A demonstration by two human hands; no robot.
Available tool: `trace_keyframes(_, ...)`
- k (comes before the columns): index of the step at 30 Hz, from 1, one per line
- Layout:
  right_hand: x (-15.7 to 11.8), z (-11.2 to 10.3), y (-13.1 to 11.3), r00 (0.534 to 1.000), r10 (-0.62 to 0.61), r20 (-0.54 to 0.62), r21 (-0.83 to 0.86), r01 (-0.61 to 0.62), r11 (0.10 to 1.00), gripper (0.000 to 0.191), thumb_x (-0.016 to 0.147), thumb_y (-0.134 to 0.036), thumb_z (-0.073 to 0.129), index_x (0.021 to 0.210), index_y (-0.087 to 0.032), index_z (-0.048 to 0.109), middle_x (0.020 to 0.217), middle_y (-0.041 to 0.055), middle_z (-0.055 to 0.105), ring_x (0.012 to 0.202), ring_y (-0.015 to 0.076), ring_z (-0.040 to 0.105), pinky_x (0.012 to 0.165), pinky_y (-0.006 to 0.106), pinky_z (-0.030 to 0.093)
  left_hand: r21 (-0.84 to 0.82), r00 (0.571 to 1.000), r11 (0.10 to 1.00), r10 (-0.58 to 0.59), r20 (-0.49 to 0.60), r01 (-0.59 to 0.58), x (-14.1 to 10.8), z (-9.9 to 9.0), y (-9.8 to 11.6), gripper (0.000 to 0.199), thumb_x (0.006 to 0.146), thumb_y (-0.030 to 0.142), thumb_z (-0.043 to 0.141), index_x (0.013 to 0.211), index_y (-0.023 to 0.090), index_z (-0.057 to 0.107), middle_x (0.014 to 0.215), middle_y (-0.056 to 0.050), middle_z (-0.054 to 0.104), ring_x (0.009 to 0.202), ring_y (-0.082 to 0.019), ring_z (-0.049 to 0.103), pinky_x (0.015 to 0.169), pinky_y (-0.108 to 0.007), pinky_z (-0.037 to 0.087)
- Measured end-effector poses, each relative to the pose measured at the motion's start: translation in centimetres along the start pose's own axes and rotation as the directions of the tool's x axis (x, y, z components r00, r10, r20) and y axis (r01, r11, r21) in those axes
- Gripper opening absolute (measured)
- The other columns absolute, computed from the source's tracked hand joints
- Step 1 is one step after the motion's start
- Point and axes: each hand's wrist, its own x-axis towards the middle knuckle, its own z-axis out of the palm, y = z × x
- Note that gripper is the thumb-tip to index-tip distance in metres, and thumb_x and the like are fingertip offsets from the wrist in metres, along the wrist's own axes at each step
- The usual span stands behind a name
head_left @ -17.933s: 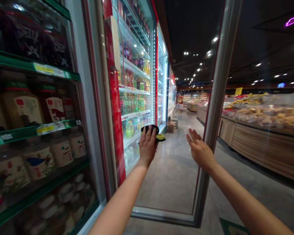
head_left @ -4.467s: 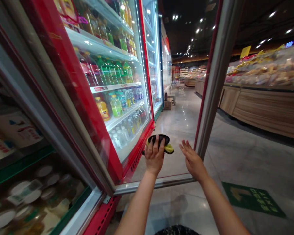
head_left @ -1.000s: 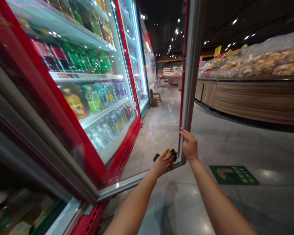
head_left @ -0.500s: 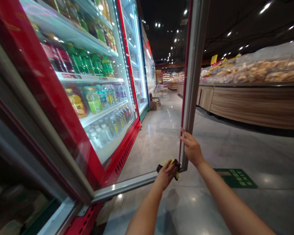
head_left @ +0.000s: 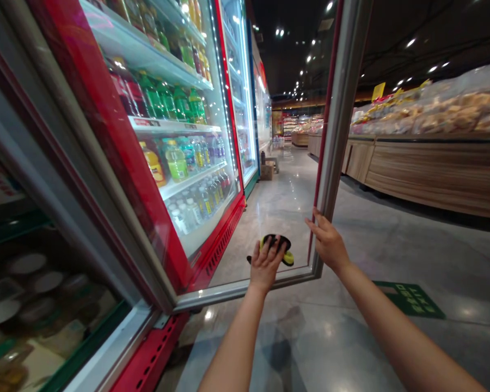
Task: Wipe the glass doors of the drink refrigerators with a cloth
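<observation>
A glass door (head_left: 288, 188) with a grey frame stands swung open from a red drinks cooler (head_left: 118, 125). Low on its glass, my left hand (head_left: 265, 264) presses a black and yellow cloth (head_left: 286, 247) flat, its fingers spread over the cloth. My right hand (head_left: 329, 239) holds the upright edge of the door frame (head_left: 343, 130), a little above the bottom corner, with fingertips reaching round to the glass side. The cloth's underside is hidden against the pane.
Bottles (head_left: 175, 160) fill the cooler shelves behind the glass. Jars (head_left: 44, 305) sit at the lower left. A wood-panelled counter (head_left: 436, 169) with packaged food curves along the right. A green floor sign (head_left: 412, 299) lies right of my right arm.
My left hand and the cloth have moved left and up, away from the door's bottom corner, and the fingers are more spread. My right hand still holds the frame. The view has shifted left.
</observation>
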Motion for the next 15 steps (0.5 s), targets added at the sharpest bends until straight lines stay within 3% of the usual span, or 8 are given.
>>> trace_keyframes(2,-0.3,0.2,-0.3,1.000,0.004,0.011,-0.011,-0.004,1.000,0.072,0.080,0.006,0.042,0.143,-0.026,0.057,0.164,0.0068,0.030,0.148,0.0256,0.036,0.118,0.049,0.040,-0.027,0.978,0.981,0.196,0.076,-0.194,-4.7,0.8,0.7,0.047,0.098,0.021,0.053,0.144,0.031,0.053,0.155,0.002,0.048,0.147,-0.018,0.039,0.127,-0.043,0.026)
trace_keyframes(5,-0.7,0.4,-0.6,1.000,-0.004,0.021,-0.025,0.004,1.000,0.078,0.078,0.008,0.042,0.148,-0.028,0.050,0.166,0.0055,0.021,0.150,0.0257,0.031,0.119,0.049,0.038,-0.032,0.955,0.964,0.265,0.133,-0.263,-8.1,0.7,0.3,0.044,0.099,0.022,0.054,0.140,0.034,0.055,0.152,0.004,0.052,0.143,-0.015,0.045,0.126,-0.041,0.028)
trace_keyframes(7,-0.9,0.6,-0.6,1.000,-0.009,0.022,-0.036,0.009,0.999,0.082,0.078,0.008,0.042,0.150,-0.029,0.046,0.167,0.0045,0.018,0.150,0.0257,0.029,0.119,0.049,0.039,-0.015,0.976,0.980,0.199,0.090,-0.199,-6.7,-0.1,-0.6,0.044,0.098,0.022,0.055,0.141,0.035,0.055,0.151,0.003,0.053,0.143,-0.017,0.045,0.127,-0.043,0.025)
trace_keyframes(9,-1.0,0.6,-0.4,1.000,-0.009,0.029,-0.047,0.010,0.999,0.082,0.078,0.008,0.043,0.151,-0.029,0.046,0.166,0.0041,0.018,0.150,0.0258,0.030,0.119,0.048,0.039,0.012,0.998,0.998,0.056,0.014,-0.057,-3.3,-1.2,-1.7,0.050,0.097,0.019,0.055,0.144,0.034,0.052,0.153,0.000,0.051,0.147,-0.020,0.040,0.128,-0.047,0.021)
trace_keyframes(11,-0.9,0.5,-0.3,0.999,-0.008,0.039,-0.048,0.010,0.999,0.080,0.078,0.007,0.044,0.149,-0.030,0.048,0.166,0.0035,0.021,0.149,0.0255,0.032,0.119,0.047,0.039,0.041,0.987,0.988,-0.144,-0.067,0.147,0.3,-2.3,-2.8,0.059,0.095,0.013,0.055,0.149,0.033,0.047,0.158,-0.002,0.044,0.151,-0.025,0.033,0.128,-0.051,0.022)
trace_keyframes(12,-0.9,0.4,-0.2,0.999,-0.007,0.042,-0.044,0.008,0.999,0.079,0.078,0.007,0.044,0.148,-0.030,0.049,0.165,0.0032,0.023,0.148,0.0253,0.033,0.119,0.047,0.039,0.052,0.962,0.964,-0.253,-0.104,0.259,1.6,-2.6,-3.4,0.063,0.094,0.011,0.056,0.151,0.033,0.044,0.160,-0.004,0.039,0.152,-0.028,0.029,0.126,-0.055,0.022)
trace_keyframes(13,-0.8,0.3,-0.2,0.999,-0.005,0.040,-0.040,0.006,0.999,0.078,0.078,0.006,0.043,0.147,-0.029,0.051,0.165,0.0034,0.024,0.148,0.0253,0.034,0.119,0.046,0.040,0.054,0.941,0.945,-0.312,-0.130,0.321,2.3,-2.9,-3.9,0.064,0.093,0.012,0.057,0.152,0.032,0.043,0.161,-0.006,0.036,0.153,-0.030,0.027,0.125,-0.058,0.023)
trace_keyframes(15,-0.7,0.1,-0.7,1.000,-0.001,0.020,-0.039,0.001,0.999,0.073,0.080,0.005,0.043,0.145,-0.027,0.054,0.165,0.0052,0.023,0.148,0.0263,0.035,0.118,0.047,0.041,0.065,0.950,0.953,-0.289,-0.118,0.297,1.6,-3.0,-4.9,0.062,0.093,0.015,0.060,0.151,0.033,0.044,0.160,-0.007,0.038,0.152,-0.031,0.029,0.125,-0.058,0.024)
